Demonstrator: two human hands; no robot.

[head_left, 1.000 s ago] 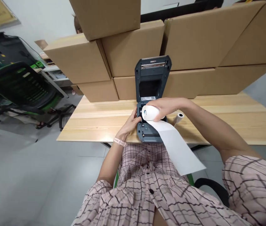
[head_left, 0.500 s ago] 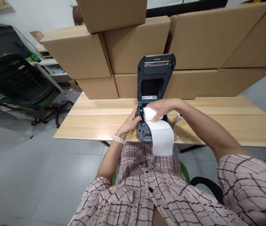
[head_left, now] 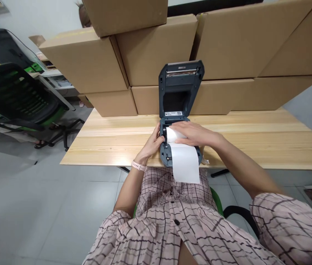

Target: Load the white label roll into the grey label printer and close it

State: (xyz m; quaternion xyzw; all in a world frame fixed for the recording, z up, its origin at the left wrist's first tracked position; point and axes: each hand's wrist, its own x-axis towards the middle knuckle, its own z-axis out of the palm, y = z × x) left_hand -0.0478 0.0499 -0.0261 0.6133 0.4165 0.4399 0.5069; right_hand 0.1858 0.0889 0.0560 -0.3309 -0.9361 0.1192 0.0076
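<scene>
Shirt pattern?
The shirt is pale pink with a dark, irregular check of thin lines; it shows best in the head view.

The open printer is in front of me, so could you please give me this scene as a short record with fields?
printer: on the wooden table, lid raised
left hand: at the left side of the printer's base
right hand: over the white paper roll
paper end: hanging over the printer's front edge
behind printer: stacked cardboard boxes
</scene>
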